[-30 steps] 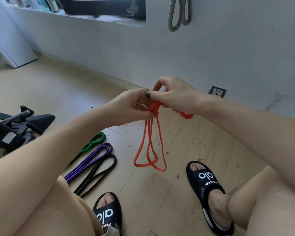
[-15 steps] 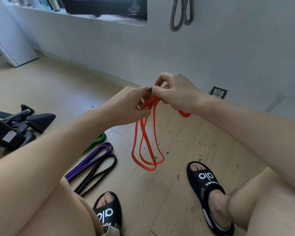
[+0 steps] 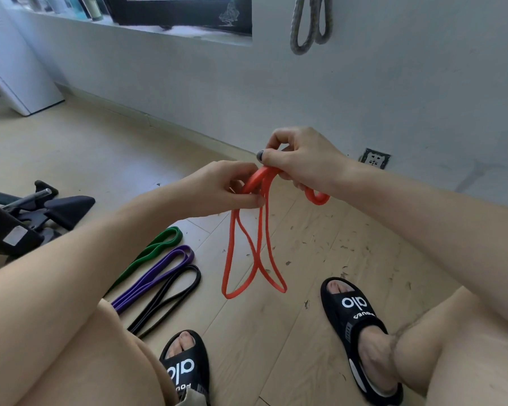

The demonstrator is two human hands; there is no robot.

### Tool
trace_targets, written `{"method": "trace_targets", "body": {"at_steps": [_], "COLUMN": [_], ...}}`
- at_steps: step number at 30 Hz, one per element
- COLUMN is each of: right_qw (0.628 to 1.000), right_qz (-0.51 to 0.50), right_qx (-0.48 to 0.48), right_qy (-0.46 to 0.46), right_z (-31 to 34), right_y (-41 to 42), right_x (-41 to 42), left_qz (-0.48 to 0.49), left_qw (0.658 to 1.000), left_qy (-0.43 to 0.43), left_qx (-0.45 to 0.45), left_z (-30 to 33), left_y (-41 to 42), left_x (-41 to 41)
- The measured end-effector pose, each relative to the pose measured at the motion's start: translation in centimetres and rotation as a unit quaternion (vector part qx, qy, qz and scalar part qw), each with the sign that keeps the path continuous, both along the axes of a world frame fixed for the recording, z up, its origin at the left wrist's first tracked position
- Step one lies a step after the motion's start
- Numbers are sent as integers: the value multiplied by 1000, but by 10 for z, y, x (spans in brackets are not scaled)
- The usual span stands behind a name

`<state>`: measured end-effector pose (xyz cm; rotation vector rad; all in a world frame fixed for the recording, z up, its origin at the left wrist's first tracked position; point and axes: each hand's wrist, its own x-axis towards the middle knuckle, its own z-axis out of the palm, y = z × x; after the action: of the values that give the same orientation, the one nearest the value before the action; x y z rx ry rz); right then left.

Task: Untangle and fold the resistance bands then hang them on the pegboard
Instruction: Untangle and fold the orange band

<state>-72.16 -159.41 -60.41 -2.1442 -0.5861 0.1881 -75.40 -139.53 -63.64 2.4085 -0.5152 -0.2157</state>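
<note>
An orange resistance band (image 3: pixel 254 253) hangs in crossed loops between my knees. My left hand (image 3: pixel 217 189) pinches its strands near the top. My right hand (image 3: pixel 302 158) grips the upper fold, and a short orange loop sticks out below that wrist. On the wooden floor to the left lie a green band (image 3: pixel 156 250), a purple band (image 3: pixel 159 273) and a black band (image 3: pixel 170 297), each folded flat. A grey band (image 3: pixel 308 24) hangs on the wall above. No pegboard is in sight.
Black exercise equipment (image 3: pixel 27 212) stands on the floor at the left. My feet in black slides (image 3: pixel 355 315) rest on the floor, with small debris scattered around. A wall socket (image 3: pixel 374 158) sits low on the grey wall, and a white cabinet (image 3: pixel 15 68) stands far left.
My hands have drawn slightly apart, the left one lower and leftward. The hanging orange loops have spread and now cross each other.
</note>
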Motion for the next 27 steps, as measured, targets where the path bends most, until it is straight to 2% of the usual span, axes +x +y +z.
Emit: {"method": "trace_targets", "body": {"at_steps": [11,27], "right_qw": [1000,994], "right_qz": [2,2], "right_qx": [25,94], "right_qy": [15,55], "right_z": [0,5], "right_y": [-1,-7], "right_x": [1,3], "left_qz": [-8,-5], "left_qw": [999,996], "left_qy": [36,21], "left_qx": [-15,-90], "left_z": [1,-4], "left_y": [-2,-14], "left_x": [2,1]}}
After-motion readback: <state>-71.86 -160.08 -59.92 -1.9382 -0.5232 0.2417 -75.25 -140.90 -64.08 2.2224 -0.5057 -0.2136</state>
